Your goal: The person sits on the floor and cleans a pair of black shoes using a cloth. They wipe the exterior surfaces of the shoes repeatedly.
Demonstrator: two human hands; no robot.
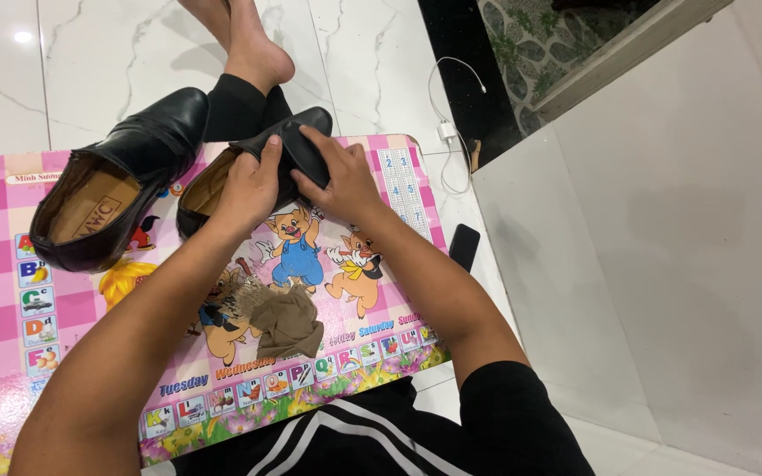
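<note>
Nearest the camera, a crumpled brown rag (286, 319) lies loose on the tabletop (11, 317), a small pink board printed with cartoon animals and bordered along its left and near edges by little square picture tiles; a pale number grid sits at its far right corner. The rag lies just short of both hands, easy to reach.

Beyond it, the left hand (249, 189) is curled over the near side of a black shoe (222, 172), fingers pressed on the upper so it lies steady on its side. The right hand (339, 172) pinches a dark cloth (297, 150) against the toe, fingertips bearing down on it. A second black shoe (121, 172) rests to the left, tan insole up with a stamped mark, touching the first.

Further off, bare feet (253, 44) lie on the white marble floor (108, 53), and a white charger (447, 130) and a dark phone (464, 245) lie to the right.
</note>
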